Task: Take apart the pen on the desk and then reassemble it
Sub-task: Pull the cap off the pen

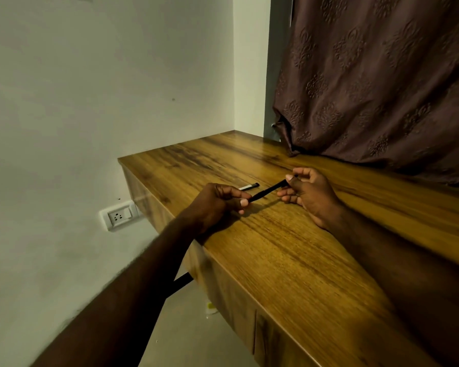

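A slim black pen body [268, 191] hangs just above the wooden desk [289, 260], held at both ends. My left hand [217, 202] pinches its near, lower end between thumb and fingers. My right hand [309, 190] pinches the far, upper end, where a small dark tip shows above the thumb. A second pen part [248, 186], silver-grey with a black end, lies on the desk just beyond my left hand; part of it is hidden by the knuckles.
The desk's left edge runs close to my left wrist, with a white wall and a power socket [119, 215] beyond it. A brown patterned curtain [382, 88] hangs over the desk's far right side. A drawer front shows below the near edge.
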`<state>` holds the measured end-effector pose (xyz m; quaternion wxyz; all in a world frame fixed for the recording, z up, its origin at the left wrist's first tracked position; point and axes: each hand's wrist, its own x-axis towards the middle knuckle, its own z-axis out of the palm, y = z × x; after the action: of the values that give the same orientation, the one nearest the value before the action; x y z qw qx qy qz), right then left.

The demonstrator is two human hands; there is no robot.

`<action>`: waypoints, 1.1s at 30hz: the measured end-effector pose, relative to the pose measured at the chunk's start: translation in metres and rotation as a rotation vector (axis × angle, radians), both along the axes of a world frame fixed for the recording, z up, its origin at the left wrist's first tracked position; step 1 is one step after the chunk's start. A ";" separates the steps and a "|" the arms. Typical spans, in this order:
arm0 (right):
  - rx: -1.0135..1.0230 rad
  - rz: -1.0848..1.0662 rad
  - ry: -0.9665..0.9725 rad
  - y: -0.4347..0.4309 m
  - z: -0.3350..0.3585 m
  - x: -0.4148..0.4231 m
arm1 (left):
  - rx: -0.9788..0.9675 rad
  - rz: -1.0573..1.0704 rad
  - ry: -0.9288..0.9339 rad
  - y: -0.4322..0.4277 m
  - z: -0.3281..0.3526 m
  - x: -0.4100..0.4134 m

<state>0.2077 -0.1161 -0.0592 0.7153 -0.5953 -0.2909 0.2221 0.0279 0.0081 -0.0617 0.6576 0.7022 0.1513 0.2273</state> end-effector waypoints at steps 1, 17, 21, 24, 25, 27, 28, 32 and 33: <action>0.000 -0.010 -0.004 0.000 0.000 -0.001 | 0.022 0.011 -0.005 0.000 -0.001 0.001; 0.042 -0.133 -0.018 0.009 -0.002 -0.020 | 0.525 0.081 0.286 -0.014 -0.002 0.006; -0.009 -0.100 0.005 0.009 -0.004 -0.020 | 0.723 0.152 0.277 -0.011 -0.003 0.007; -0.074 -0.111 -0.030 0.005 -0.003 -0.014 | 0.845 0.363 0.249 -0.001 -0.011 0.006; -0.106 -0.093 -0.061 0.002 -0.003 -0.011 | 0.869 0.437 0.231 0.003 -0.013 0.005; -0.138 -0.006 -0.101 -0.004 -0.002 -0.006 | 0.933 0.499 0.229 0.005 -0.015 0.004; -0.140 0.034 -0.106 -0.007 -0.001 -0.004 | 1.000 0.506 0.249 0.005 -0.015 0.005; -0.168 0.090 -0.156 -0.016 0.001 0.000 | 1.145 0.517 0.317 0.000 -0.013 0.009; -0.175 0.089 -0.158 -0.017 0.000 0.000 | 1.147 0.519 0.324 -0.002 -0.013 0.010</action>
<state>0.2081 -0.1327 -0.0589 0.6250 -0.6577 -0.3520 0.2303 0.0380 0.0061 -0.0742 0.0707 0.9079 0.2677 0.3147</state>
